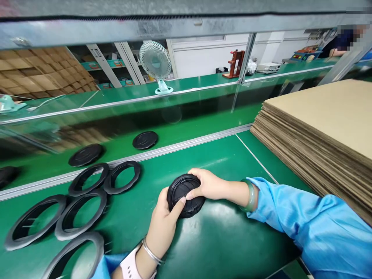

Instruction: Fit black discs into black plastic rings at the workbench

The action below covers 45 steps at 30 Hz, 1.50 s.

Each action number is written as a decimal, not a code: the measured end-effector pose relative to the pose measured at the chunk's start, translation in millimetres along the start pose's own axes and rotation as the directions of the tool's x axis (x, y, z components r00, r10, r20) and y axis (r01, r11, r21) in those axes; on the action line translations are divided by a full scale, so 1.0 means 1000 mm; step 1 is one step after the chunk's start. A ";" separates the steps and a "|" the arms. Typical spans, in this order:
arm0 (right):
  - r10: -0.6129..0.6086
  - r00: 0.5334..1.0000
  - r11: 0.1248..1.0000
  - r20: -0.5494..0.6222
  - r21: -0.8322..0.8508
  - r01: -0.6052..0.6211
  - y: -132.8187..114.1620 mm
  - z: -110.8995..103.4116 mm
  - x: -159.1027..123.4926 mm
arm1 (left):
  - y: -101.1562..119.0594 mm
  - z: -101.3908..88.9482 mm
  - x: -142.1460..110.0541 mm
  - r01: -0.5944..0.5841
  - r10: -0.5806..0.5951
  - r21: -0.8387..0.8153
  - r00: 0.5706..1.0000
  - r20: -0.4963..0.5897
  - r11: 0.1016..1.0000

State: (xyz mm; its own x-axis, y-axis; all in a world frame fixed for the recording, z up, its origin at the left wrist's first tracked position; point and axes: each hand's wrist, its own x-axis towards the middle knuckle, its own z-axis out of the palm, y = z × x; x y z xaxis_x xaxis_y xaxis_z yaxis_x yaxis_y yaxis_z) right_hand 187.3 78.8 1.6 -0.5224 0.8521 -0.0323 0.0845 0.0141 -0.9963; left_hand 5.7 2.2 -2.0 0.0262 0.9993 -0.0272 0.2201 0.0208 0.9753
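Observation:
Both my hands grip a round black plastic cap (183, 192) that rests on the green bench top (221, 232). My left hand (162, 224) holds its near left edge, thumb pressed on top. My right hand (207, 184) curls over its far right edge. Several black plastic rings (78, 211) lie overlapping on the bench to the left of my hands.
A tall stack of flat cardboard sheets (325, 128) fills the right side. Beyond a metal rail, black discs (144, 140) lie on the conveyor belt (186, 128). A small white fan (156, 64) stands on the far shelf. Another person's sleeve (340, 42) shows at far right.

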 end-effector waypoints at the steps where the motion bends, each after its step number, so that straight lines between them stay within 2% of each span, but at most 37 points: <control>1: -0.010 1.000 0.999 0.022 0.036 0.009 0.001 -0.007 0.007 | 0.001 0.001 0.001 0.023 -0.023 -0.049 1.000 -0.007 0.999; 2: -0.042 0.999 0.998 0.002 0.042 0.042 0.001 -0.017 0.016 | 0.002 0.002 0.001 0.049 -0.049 -0.112 0.999 -0.006 0.993; 3: -0.106 0.991 0.994 -0.083 0.002 0.107 -0.001 -0.032 0.025 | 0.003 0.003 0.001 0.071 -0.071 -0.177 0.997 0.005 0.982; 4: -0.201 0.953 0.978 -0.226 -0.095 0.184 -0.003 -0.049 0.033 | 0.003 0.005 0.001 0.085 -0.082 -0.228 0.996 0.024 0.970; 5: -0.323 0.869 0.939 -0.376 -0.243 0.244 -0.006 -0.069 0.041 | 0.002 0.007 0.000 0.088 -0.080 -0.256 0.996 0.043 0.963; 6: -0.455 0.733 0.870 -0.506 -0.427 0.245 -0.009 -0.090 0.048 | 0.001 0.010 -0.001 0.076 -0.063 -0.266 0.996 0.055 0.961; 7: -0.550 0.617 0.790 -0.563 -0.591 0.166 -0.010 -0.112 0.054 | -0.001 0.012 -0.003 0.053 -0.037 -0.268 0.997 0.064 0.962; 8: -0.591 0.613 0.685 -0.524 -0.728 0.038 -0.010 -0.132 0.061 | -0.003 0.015 -0.005 0.033 -0.014 -0.264 0.997 0.073 0.964; 9: -0.553 0.713 0.536 -0.431 -0.839 -0.092 -0.008 -0.152 0.068 | -0.005 0.017 -0.007 0.015 0.006 -0.253 0.996 0.083 0.967; 10: -0.461 0.796 0.391 -0.393 -0.895 -0.216 -0.003 -0.169 0.075 | -0.005 0.017 -0.009 0.000 0.021 -0.235 0.996 0.090 0.972; 12: -0.366 0.836 0.351 -0.409 -0.893 -0.283 0.012 -0.194 0.089 | 0.002 0.014 -0.013 -0.042 0.057 -0.145 0.993 0.099 0.989; 14: -0.282 0.855 0.234 -0.436 -0.895 -0.379 0.030 -0.208 0.098 | 0.017 0.001 -0.015 -0.134 0.123 0.075 0.983 0.138 0.988; 15: -0.270 0.864 0.189 -0.426 -0.903 -0.386 0.038 -0.211 0.101 | 0.026 -0.011 -0.015 -0.188 0.153 0.230 0.975 0.159 0.955; 17: -0.267 0.875 0.138 -0.404 -0.915 -0.380 0.048 -0.213 0.103 | 0.043 -0.043 -0.011 -0.236 0.177 0.554 0.971 0.158 0.798; 19: -0.265 0.877 0.140 -0.401 -0.916 -0.376 0.052 -0.213 0.103 | 0.054 -0.085 0.001 -0.103 0.160 0.769 0.987 0.001 0.631; 21: -0.262 0.875 0.156 -0.408 -0.912 -0.379 0.052 -0.213 0.104 | 0.054 -0.128 0.018 0.097 0.154 0.863 0.968 -0.197 0.496; 22: -0.260 0.875 0.162 -0.409 -0.912 -0.378 0.052 -0.213 0.105 | 0.051 -0.147 0.027 0.207 0.100 0.864 0.954 -0.282 0.459; 23: -0.261 0.876 0.167 -0.405 -0.913 -0.372 0.052 -0.213 0.105 | 0.046 -0.161 0.034 0.291 0.000 0.849 0.946 -0.324 0.441; 25: -0.272 0.880 0.175 -0.389 -0.919 -0.352 0.053 -0.213 0.107 | 0.037 -0.175 0.044 0.344 -0.127 0.845 0.939 -0.321 0.410; 27: -0.286 0.884 0.184 -0.370 -0.926 -0.329 0.055 -0.214 0.109 | 0.029 -0.167 0.042 0.314 -0.161 0.868 0.949 -0.272 0.384; 30: -0.310 0.884 0.189 -0.350 -0.934 -0.303 0.060 -0.216 0.111 | 0.025 -0.126 0.023 0.181 -0.134 0.909 0.981 -0.140 0.375; 32: -0.322 0.881 0.189 -0.347 -0.935 -0.299 0.062 -0.217 0.112 | 0.033 -0.096 0.006 0.004 -0.110 0.895 0.993 0.051 0.445; 33: -0.326 0.880 0.189 -0.346 -0.936 -0.297 0.063 -0.218 0.112 | 0.040 -0.085 -0.001 -0.084 -0.101 0.859 0.983 0.156 0.505; 35: -0.321 0.884 0.189 -0.339 -0.938 -0.291 0.061 -0.218 0.112 | 0.056 -0.079 -0.010 -0.204 -0.064 0.760 0.949 0.307 0.617; 36: -0.315 0.889 0.189 -0.333 -0.940 -0.285 0.059 -0.217 0.111 | 0.063 -0.085 -0.012 -0.226 -0.039 0.732 0.944 0.326 0.643; 38: -0.303 0.897 0.195 -0.320 -0.943 -0.271 0.053 -0.214 0.108 | 0.068 -0.115 -0.011 -0.212 0.033 0.765 0.970 0.242 0.608; 40: -0.294 0.903 0.212 -0.314 -0.942 -0.259 0.045 -0.208 0.103 | 0.059 -0.158 -0.006 -0.067 0.116 0.873 0.993 0.012 0.483; 41: -0.289 0.905 0.223 -0.312 -0.941 -0.254 0.042 -0.206 0.101 | 0.049 -0.181 -0.002 0.073 0.145 0.908 0.979 -0.145 0.413; 42: -0.289 0.906 0.234 -0.309 -0.940 -0.246 0.039 -0.203 0.100 | 0.037 -0.201 0.001 0.263 0.152 0.892 0.929 -0.336 0.367; 43: -0.285 0.907 0.247 -0.310 -0.938 -0.243 0.036 -0.202 0.099 | 0.025 -0.218 0.004 0.366 0.124 0.861 0.894 -0.431 0.353; 44: -0.279 0.909 0.258 -0.309 -0.936 -0.239 0.035 -0.201 0.098 | 0.012 -0.229 0.007 0.421 0.088 0.839 0.875 -0.475 0.345; 45: -0.274 0.911 0.269 -0.307 -0.934 -0.234 0.034 -0.200 0.098 | 0.001 -0.236 0.009 0.437 0.053 0.834 0.876 -0.480 0.338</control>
State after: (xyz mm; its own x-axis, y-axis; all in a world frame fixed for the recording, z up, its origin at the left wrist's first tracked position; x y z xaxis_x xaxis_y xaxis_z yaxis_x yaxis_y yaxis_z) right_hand 308.7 268.0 -19.5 -0.2388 0.9334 0.2680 0.9378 0.2933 -0.1858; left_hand -223.5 19.0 50.7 -0.4334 0.8914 0.1329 0.8989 0.4170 0.1347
